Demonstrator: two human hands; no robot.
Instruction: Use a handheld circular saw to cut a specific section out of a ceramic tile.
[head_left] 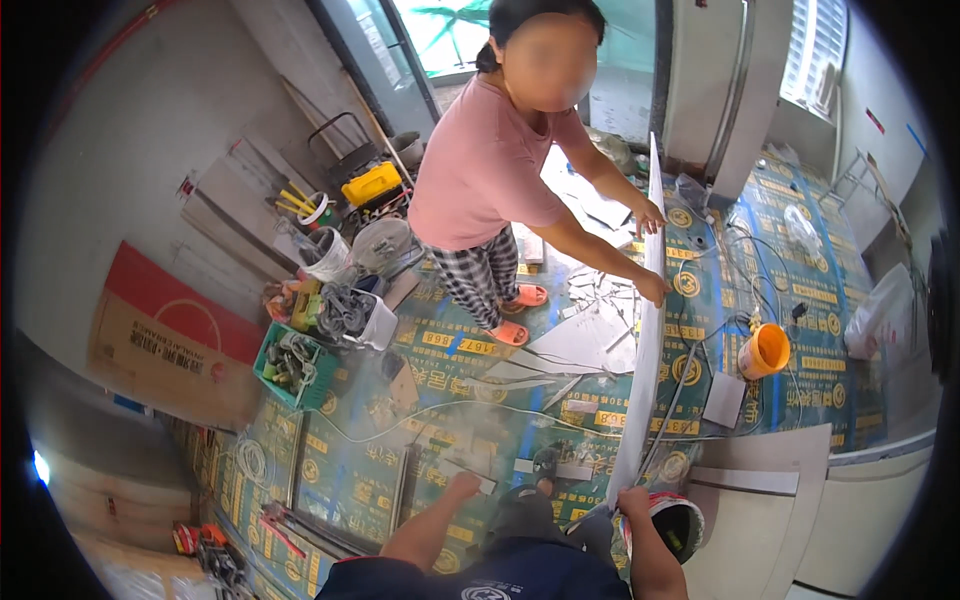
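My right hand (632,500) is closed on the near end of a long, thin pale slab (645,390), which stands on edge and runs away from me. Further along it, a co-worker in a pink top has both hands on the far part, one hand (648,217) near the end and the other hand (655,288) nearer to me. My left hand (462,487) is closed on a small flat grey piece (482,480), low over the covered floor. A dark-mouthed white bucket (678,528) stands by my right forearm.
Broken tile pieces (590,335) lie left of the slab. An orange bucket (765,352) and cables stand to the right. Pale panels (765,500) lie near right. On the left are a green crate (298,375), a white bin (372,325) and cardboard (165,355).
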